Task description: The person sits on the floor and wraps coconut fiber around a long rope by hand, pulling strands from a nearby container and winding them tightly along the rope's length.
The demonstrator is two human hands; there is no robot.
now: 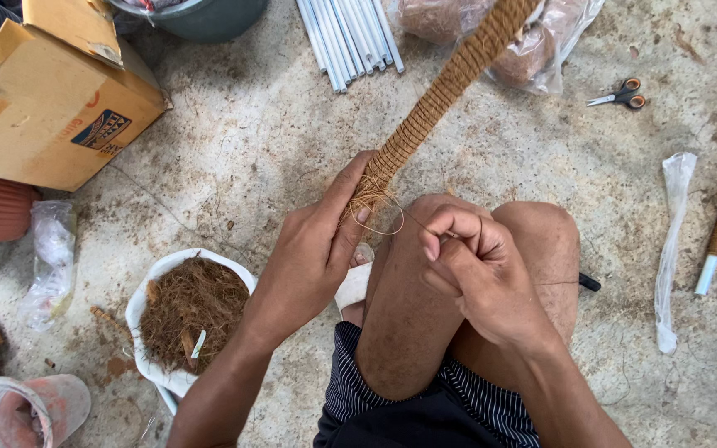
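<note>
Coir-wrapped pole (433, 99), slanting from above the raised knee, is gripped at its frayed lower end by the left hand (313, 249); thin thread (412, 222) is pinched taut by the right hand (475, 265). Slackened thread could probably loosen the winding; excess pull might snap it.

Person: both forearms bare, no sleeves visible. Left hand (313, 249) and right hand (475, 265) ungloved, without rings or watch. Legs bare at knees. Shorts (425, 406): dark, fine white pinstripes.
</note>
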